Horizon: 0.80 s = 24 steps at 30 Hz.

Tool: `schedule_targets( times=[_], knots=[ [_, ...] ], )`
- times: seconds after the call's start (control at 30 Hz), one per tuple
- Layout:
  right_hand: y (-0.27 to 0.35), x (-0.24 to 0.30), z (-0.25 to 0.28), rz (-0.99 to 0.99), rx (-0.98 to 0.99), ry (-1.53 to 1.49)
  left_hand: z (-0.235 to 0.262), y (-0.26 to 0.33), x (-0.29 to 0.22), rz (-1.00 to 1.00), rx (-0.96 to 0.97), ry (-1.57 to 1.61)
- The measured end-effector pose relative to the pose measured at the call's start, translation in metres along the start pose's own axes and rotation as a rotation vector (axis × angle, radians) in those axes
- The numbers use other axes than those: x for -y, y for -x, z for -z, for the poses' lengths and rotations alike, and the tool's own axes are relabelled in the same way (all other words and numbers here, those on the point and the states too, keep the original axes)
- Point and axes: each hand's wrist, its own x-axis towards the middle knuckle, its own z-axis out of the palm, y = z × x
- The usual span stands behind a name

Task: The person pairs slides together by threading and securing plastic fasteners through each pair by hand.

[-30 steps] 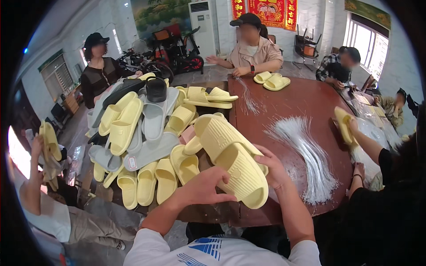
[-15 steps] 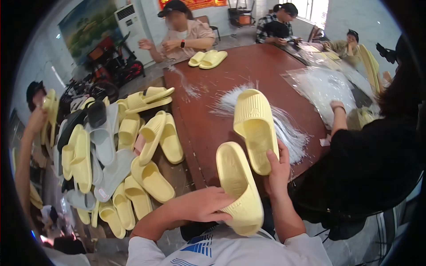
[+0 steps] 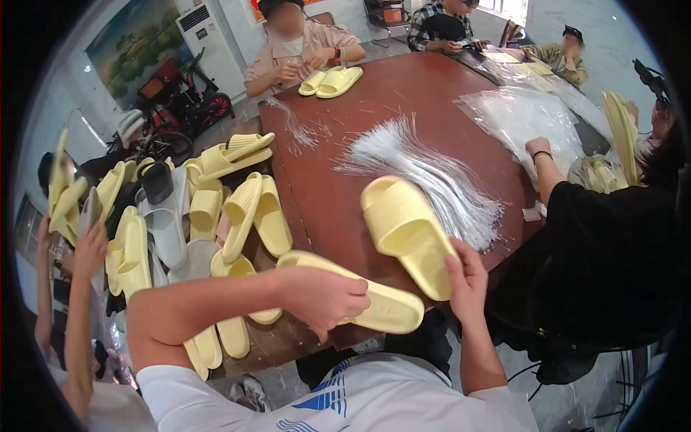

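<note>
My left hand [image 3: 324, 299] is closed over the strap area of a yellow slide slipper [image 3: 392, 311], which lies nearly crosswise in front of my chest. One end of it points right, and my hand and forearm hide part of it. In my right hand [image 3: 469, 277] is a second yellow slide slipper [image 3: 404, 223], gripped by the edge near its heel. Its ribbed strap end leans away and to the left. Both slippers are held up close together, above the near edge of the table. Beyond them lies a fanned bundle of thin white ties [image 3: 432, 176].
On the left is a pile of yellow and grey slippers [image 3: 165, 230]; a co-worker's hands [image 3: 90, 248] lift slippers there. A reddish-brown table [image 3: 317, 173] spreads ahead. A yellow pair [image 3: 331, 81] stands at its far edge before another person. Clear plastic bags [image 3: 522, 119] lie right, beside a person in black [image 3: 597, 266].
The slipper in my left hand has turned from upright to nearly crosswise. The right one has tipped leftward and lowered. At the left, a co-worker's hands have come over the pile with slippers.
</note>
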Motion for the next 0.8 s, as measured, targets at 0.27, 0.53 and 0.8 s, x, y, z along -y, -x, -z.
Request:
schedule_targets(
  times=[0.27,0.53,0.8],
  knots=[
    [0.012,0.009,-0.017,0.291,0.219,0.749,-0.026,0.035,0.046,0.125,-0.161,-0.397],
    [0.021,0.007,-0.021,0.291,0.287,0.759,-0.034,0.041,0.012,0.286,-0.039,-0.256],
    [0.035,0.017,-0.004,0.404,0.225,0.68,-0.028,0.029,0.006,0.297,-0.094,-0.107]
  ],
)
